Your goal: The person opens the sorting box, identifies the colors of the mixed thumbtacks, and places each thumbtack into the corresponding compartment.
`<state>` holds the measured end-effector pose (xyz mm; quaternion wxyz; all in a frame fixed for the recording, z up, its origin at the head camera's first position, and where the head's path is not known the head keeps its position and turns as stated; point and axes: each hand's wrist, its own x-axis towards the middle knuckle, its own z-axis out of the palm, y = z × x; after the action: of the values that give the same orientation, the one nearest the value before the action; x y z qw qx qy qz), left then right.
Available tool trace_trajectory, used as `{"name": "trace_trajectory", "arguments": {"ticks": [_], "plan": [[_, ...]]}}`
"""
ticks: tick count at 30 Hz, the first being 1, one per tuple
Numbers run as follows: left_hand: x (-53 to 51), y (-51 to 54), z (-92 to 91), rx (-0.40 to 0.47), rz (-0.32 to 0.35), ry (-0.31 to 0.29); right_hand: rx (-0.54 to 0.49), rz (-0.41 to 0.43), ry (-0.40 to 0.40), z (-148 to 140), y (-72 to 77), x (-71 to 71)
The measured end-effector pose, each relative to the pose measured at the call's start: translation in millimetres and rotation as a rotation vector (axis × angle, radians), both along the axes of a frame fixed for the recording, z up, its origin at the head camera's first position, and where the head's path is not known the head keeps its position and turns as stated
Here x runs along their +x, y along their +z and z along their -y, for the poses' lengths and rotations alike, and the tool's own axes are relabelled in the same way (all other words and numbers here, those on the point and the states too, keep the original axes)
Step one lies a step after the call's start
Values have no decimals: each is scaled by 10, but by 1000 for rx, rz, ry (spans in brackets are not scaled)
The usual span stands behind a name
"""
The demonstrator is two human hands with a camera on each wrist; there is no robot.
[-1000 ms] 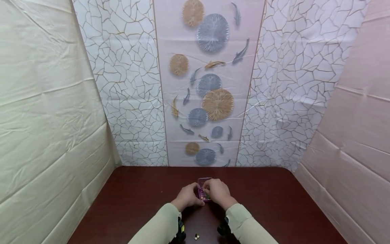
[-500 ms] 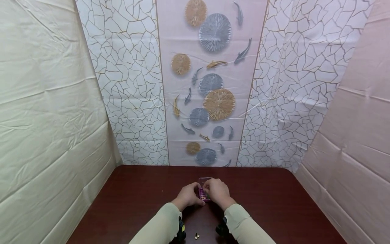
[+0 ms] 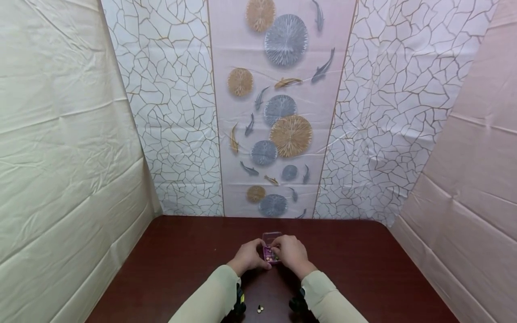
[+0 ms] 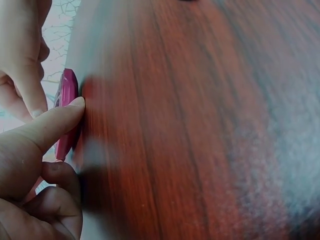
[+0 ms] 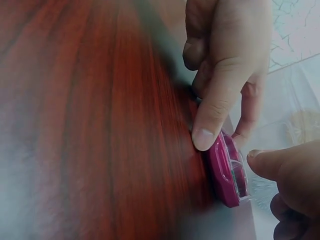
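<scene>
A small magenta compartment case (image 3: 265,256) lies on the table with its clear lid (image 3: 271,235) raised at the far side. Tiny pale and greenish pieces sit in its compartments. My left hand (image 3: 248,257) grips the case by its left side, thumb at the near edge and fingers farther back; the left wrist view shows the thumb against the magenta wall (image 4: 65,145). My right hand (image 3: 294,254) is over the right part of the case, fingertips bent down at the compartments. Whether a piece is between those fingertips is hidden. In the right wrist view its thumb hovers beside the case (image 5: 225,175).
Several tiny gold and dark pieces (image 3: 260,309) lie near the table's front, between the forearms. The dark red-brown wooden table (image 3: 194,242) runs back to a patterned cloth wall (image 3: 266,134). Plain cloth hangs along both sides.
My right hand has shifted slightly to the right, uncovering more of the compartments. The left hand keeps its grip on the case. The head view has tilted a little.
</scene>
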<state>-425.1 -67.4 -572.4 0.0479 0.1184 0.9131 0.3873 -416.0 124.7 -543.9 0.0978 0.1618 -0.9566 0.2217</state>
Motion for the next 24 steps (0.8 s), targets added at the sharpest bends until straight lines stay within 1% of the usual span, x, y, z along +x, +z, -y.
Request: {"name": "trace_trajectory", "arguments": {"ticks": [4, 6, 8, 10, 12, 15, 17, 19, 20, 22, 24], "plan": [[12, -16, -1, -10, 2, 9, -17, 20, -8, -25, 10, 120], [25, -20, 4, -7, 6, 13, -20, 16, 21, -36, 12, 201], [40, -18, 7, -7, 1, 13, -21, 4, 80, -43, 16, 300], [53, -10, 8, -6, -11, 8, -27, 3, 167, -49, 23, 422], [58, -5, 2, -12, -21, 2, -28, 24, 270, -50, 19, 551], [55, 10, -12, -19, -23, -4, -22, 76, 428, -45, 24, 750], [46, 20, -20, -20, -18, -2, -8, 108, 513, -39, 30, 858], [38, 29, -25, -21, -10, 6, 8, 131, 564, -33, 40, 940], [35, 30, -25, -24, -9, 9, 16, 135, 576, -31, 38, 972], [34, 21, -25, -23, 0, 18, 24, 148, 582, -29, 28, 1029], [42, -9, -26, -24, 7, 21, 37, 134, 579, -26, 0, 1084]]}}
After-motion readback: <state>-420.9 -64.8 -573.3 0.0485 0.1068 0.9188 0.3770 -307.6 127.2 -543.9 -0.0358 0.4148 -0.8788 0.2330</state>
